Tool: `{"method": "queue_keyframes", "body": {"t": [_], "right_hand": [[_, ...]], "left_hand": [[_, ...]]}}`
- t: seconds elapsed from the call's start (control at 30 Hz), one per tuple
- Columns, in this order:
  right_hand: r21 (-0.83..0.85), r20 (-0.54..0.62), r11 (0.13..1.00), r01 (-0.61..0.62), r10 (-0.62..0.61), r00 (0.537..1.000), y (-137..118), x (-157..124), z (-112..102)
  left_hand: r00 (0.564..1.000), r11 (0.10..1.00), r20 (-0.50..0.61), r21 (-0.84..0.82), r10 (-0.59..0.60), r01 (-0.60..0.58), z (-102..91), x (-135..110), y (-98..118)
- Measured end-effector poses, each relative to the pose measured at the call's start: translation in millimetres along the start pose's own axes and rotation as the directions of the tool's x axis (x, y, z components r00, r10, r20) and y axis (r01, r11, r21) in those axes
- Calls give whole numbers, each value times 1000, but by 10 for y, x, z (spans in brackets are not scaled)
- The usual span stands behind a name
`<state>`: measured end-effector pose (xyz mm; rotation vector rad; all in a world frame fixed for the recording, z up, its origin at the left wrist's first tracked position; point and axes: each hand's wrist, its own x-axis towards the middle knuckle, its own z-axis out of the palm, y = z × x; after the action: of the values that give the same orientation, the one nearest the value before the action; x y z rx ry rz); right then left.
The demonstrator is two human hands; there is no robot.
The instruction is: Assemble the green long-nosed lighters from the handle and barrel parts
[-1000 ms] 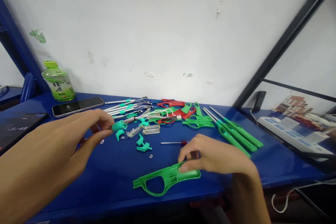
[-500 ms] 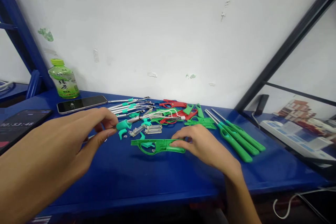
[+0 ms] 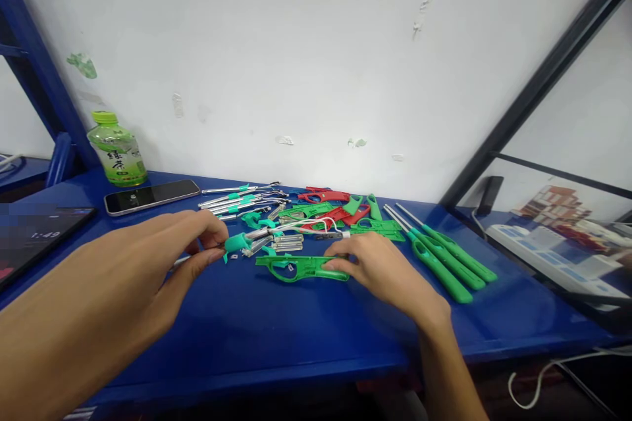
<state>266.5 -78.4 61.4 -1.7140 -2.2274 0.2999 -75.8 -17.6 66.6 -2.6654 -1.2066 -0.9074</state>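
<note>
My left hand (image 3: 197, 243) pinches a metal lighter tube with a teal collar (image 3: 237, 243); white wires trail from it to the right. The fingers of my right hand (image 3: 365, 260) are closed on the grip end of a green lighter shell half (image 3: 301, 268), held level above the table with its hollow side showing. The tube's wired end is behind and above the shell, apart from it. Small clear fuel tanks (image 3: 288, 243) and teal triggers lie just beyond. Farther back are several metal tubes with teal collars (image 3: 241, 198) and a pile of red shell halves (image 3: 326, 196) and green ones.
Whole green lighters (image 3: 447, 266) lie at the right, tubes pointing away. At the left are a green tea bottle (image 3: 118, 151), a phone (image 3: 153, 197) and a dark screen (image 3: 42, 237). A white wall (image 3: 306, 66) bounds the blue table (image 3: 276, 335) behind; a black frame stands right.
My left hand has moved slightly right, bringing the tube and its wires closer to the shell. The green shell half has shifted a little right and up in my right hand.
</note>
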Motion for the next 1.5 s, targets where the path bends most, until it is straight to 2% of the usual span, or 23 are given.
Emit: {"method": "queue_keyframes", "body": {"t": [0.13, 0.27, 0.33, 0.43, 0.5, 0.53, 0.63, 0.73, 0.9, 1.07, 1.17, 1.33, 1.5], "right_hand": [[141, 115, 989, 44, -60, 992, -46, -42, -38], [199, 240, 980, 28, -77, 968, -31, -81, -37], [205, 268, 979, 7, -63, 961, -10, -85, -33], [200, 263, 980, -21, -33, 964, 9, -78, -31], [195, 256, 980, -37, -14, 967, 10, -72, -32], [197, 258, 979, -45, -7, 966, 9, -70, -32], [219, 283, 973, -73, 8, 959, 5, -68, -28], [247, 325, 964, -94, 9, 946, 7, -65, -20], [273, 340, 956, -107, 8, 940, 17, -63, -9], [280, 341, 953, -113, 11, 940, 14, -67, -15], [279, 346, 953, -119, 16, 938, 12, -67, -18], [280, 348, 953, -116, 12, 937, 23, -65, -13], [286, 350, 951, -119, 12, 937, 34, -65, -7]], "left_hand": [[997, 998, 61, -36, -39, 41, -4, -4, -5], [981, 989, 163, -79, -107, 121, 76, -24, -2], [949, 982, 283, -85, -140, 171, 124, -55, -7], [862, 977, 493, -96, -120, 191, 162, -131, -53], [810, 977, 579, -101, -95, 187, 170, -185, -103], [797, 977, 597, -99, -93, 189, 175, -208, -127], [794, 978, 599, -87, -99, 188, 209, -241, -160], [786, 981, 607, -50, -120, 188, 247, -205, -105], [735, 979, 655, 37, -177, 202, 275, -117, 49], [796, 983, 592, -31, -128, 182, 380, -164, -5], [782, 984, 605, 10, -146, 177, 431, -165, -68], [797, 988, 589, 26, -138, 152, 417, -119, -50], [771, 987, 627, -19, -113, 159, 438, -118, -16]]}}
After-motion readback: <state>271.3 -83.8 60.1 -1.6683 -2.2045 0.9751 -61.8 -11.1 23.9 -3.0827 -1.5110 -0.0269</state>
